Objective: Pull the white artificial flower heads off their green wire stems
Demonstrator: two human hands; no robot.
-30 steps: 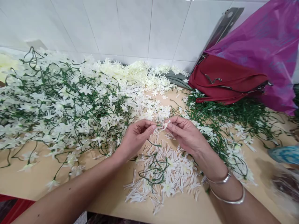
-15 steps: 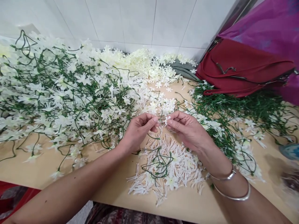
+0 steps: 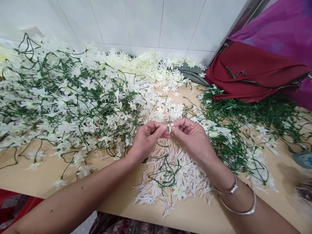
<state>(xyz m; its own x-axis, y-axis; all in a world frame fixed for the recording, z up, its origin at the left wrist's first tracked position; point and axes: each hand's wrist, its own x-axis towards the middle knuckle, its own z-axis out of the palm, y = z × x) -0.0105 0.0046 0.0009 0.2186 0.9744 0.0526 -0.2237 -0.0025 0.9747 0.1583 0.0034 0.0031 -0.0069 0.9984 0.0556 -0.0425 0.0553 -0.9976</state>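
Your left hand [image 3: 146,139] and your right hand [image 3: 192,138] meet in the middle, over the bench [image 3: 48,177]. Both grips are closed, with the fingertips pinching one little white flower [image 3: 170,126] between them. Right under your hands, at 6 o'clock, lies a pile of loose flowers [image 3: 180,185] with a thin green stem [image 3: 165,170] curled on top. A big heap of flowers on stems [image 3: 73,97] fills 9 to 11 o'clock. More stems [image 3: 246,120] lie at 3 o'clock. A red bag [image 3: 253,73] sits at 2 o'clock, with a purple bag [image 3: 280,29] behind it. Two bangles [image 3: 234,190] ring your right wrist.
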